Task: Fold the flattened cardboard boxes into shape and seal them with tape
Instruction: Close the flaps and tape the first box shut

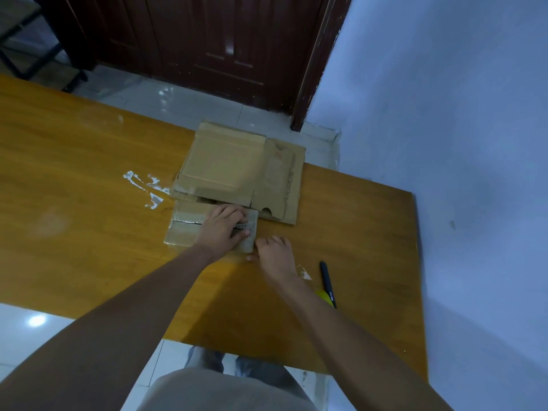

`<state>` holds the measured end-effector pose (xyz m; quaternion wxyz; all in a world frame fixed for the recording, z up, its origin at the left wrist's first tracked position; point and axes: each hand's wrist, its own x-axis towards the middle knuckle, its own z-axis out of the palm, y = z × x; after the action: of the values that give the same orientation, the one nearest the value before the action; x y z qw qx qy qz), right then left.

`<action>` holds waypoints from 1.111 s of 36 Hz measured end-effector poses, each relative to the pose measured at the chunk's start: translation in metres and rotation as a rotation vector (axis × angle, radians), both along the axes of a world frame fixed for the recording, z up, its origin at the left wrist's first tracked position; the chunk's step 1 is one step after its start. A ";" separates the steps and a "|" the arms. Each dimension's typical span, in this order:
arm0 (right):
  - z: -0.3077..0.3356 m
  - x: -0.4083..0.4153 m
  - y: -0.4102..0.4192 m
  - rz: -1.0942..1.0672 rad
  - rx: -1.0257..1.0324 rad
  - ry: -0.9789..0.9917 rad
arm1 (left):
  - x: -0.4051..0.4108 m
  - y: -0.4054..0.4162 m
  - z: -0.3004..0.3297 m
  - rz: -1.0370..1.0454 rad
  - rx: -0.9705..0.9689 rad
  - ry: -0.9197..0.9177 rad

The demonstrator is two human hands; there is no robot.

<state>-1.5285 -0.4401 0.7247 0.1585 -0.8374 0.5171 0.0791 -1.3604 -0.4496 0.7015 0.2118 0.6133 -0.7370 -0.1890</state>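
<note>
On the table, just this side of the flat cardboard, sits a small box with clear tape along its top seam. Our left hand lies flat on the box, fingers pressing the tape. Our right hand touches the box's right edge; its grip we cannot tell. Right of the box: a pen. Left of the cardboard: tape scraps.

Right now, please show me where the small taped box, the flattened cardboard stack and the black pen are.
small taped box [185, 225], head view, bare top left of the hand
flattened cardboard stack [222, 164], head view, top panel
black pen [327, 281], head view, mid barrel
</note>
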 end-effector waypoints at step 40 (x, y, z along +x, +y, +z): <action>0.024 0.008 -0.073 0.267 0.034 0.112 | 0.019 0.016 0.003 -0.122 0.106 -0.388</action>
<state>-1.5203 -0.5128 0.7491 0.1316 -0.8903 0.4075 0.1547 -1.3409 -0.4332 0.7041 0.0213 0.6026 -0.7889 -0.1184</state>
